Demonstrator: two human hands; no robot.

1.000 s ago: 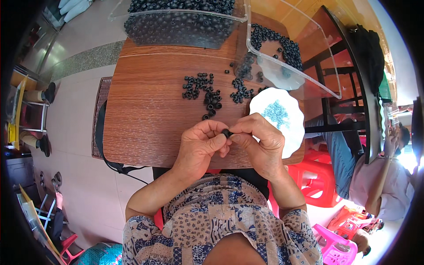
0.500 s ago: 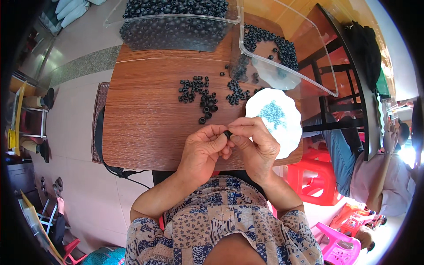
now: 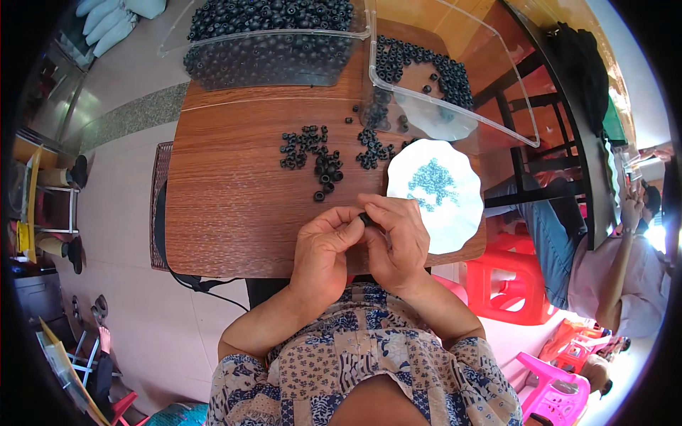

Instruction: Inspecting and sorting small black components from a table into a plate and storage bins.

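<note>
Close to the table's near edge, my left hand (image 3: 321,248) pinches a small black cap-like part (image 3: 366,219) between thumb and fingertips. My right hand (image 3: 399,238) is closed against the same part from the other side, its index finger over the top; the fingers hide much of it. Beyond my hands lies a loose cluster of similar black hollow parts (image 3: 327,169), some on their sides. Just past my right hand is a white scalloped plate (image 3: 462,227) bearing a heap of tiny bluish, clear-looking pieces (image 3: 432,183).
At the table's far side stands a clear bin full of black parts (image 3: 270,60). A second clear bin (image 3: 455,113) beside it holds fewer. Red stools (image 3: 501,280) and a seated person (image 3: 618,277) are to the right. A dark strap (image 3: 188,278) hangs by the table's left edge.
The view has shifted slightly. My right hand has drawn in closer to my left, its fingers curling more around the black part. The heap on the plate looks more spread at its near side.
</note>
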